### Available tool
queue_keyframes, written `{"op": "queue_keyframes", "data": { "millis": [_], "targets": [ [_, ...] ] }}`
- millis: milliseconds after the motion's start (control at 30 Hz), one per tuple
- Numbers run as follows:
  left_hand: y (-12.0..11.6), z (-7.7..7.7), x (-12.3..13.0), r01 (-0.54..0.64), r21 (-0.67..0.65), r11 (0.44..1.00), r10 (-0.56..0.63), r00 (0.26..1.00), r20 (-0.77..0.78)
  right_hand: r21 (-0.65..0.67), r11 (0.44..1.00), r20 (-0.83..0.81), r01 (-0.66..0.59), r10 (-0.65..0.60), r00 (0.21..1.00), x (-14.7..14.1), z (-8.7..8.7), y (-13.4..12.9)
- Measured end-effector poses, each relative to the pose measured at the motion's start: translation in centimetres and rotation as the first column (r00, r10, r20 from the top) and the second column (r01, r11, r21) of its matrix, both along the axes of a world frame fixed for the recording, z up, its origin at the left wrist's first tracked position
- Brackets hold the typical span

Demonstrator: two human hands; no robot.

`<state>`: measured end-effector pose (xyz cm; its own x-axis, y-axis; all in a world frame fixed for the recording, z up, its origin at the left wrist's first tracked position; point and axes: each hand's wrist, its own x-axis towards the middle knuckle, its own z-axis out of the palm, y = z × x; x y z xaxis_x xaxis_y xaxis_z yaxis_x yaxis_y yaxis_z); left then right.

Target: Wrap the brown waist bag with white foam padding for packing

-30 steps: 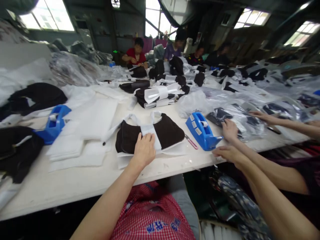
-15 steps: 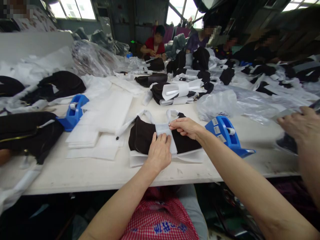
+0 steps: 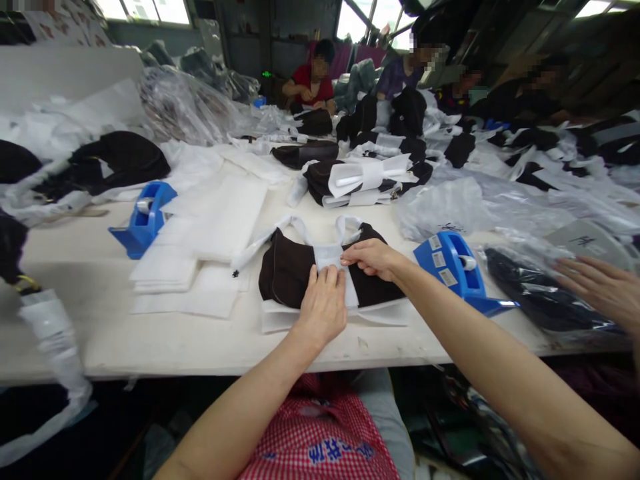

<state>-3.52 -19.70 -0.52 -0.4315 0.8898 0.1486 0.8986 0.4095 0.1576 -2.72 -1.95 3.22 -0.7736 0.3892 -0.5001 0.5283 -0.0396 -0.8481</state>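
Note:
A dark brown handbag lies on the table in front of me, with white sheeting under its lower edge. Around its middle runs a white wrapping strip, and its strap is wrapped in white too. My left hand rests on the strip and bag with fingers stretched out flat. At the strip's right edge, my right hand has thumb and finger pinched together. Whatever may be between those fingertips is too small to make out.
Blue tape dispensers stand left and right of the handbag. White foam sheets are stacked at the left. A co-worker's hand touches a plastic-bagged dark item at the right. Wrapped bags lie behind; other people sit across the table.
My hands stay almost where they were on the strip. At the right, the co-worker's bagged item now lies flat on the table. The dark bag at the left has slid out toward the edge.

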Motion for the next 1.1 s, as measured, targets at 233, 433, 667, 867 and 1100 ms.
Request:
{"op": "queue_keyframes", "data": {
  "millis": [233, 433, 667, 867, 1100],
  "targets": [
    [0.0, -0.2, 0.0, 0.022, -0.04, 0.999, -0.025, 0.997, -0.078, 0.238, 0.966, -0.1, 0.101, -0.079, 0.992, -0.8, -1.5, -0.8],
    [0.2, 0.8, -0.9, 0.105, -0.096, 0.99, -0.112, 0.991, -0.067, 0.385, 0.923, -0.161, 0.017, 0.049, 0.986, -0.5, -2.8, -0.1],
    [0.3, 1.1, -1.3, 0.125, -0.082, 0.989, -0.129, 0.991, -0.043, 0.728, 0.677, -0.134, -0.113, 0.301, 0.944, -0.9, -4.2, 1.3],
    [0.2, 0.9, -1.2, 0.132, -0.064, 0.989, -0.136, 0.989, -0.053, 0.898, 0.419, 0.061, -0.133, 0.181, 0.982, -1.8, -4.2, 1.7],
    [0.1, 0.9, -1.2, 0.112, -0.057, 0.992, -0.115, 0.992, -0.055, 0.816, 0.574, 0.07, -0.063, 0.011, 0.998, -3.8, -4.7, 1.6]
  ]
}}
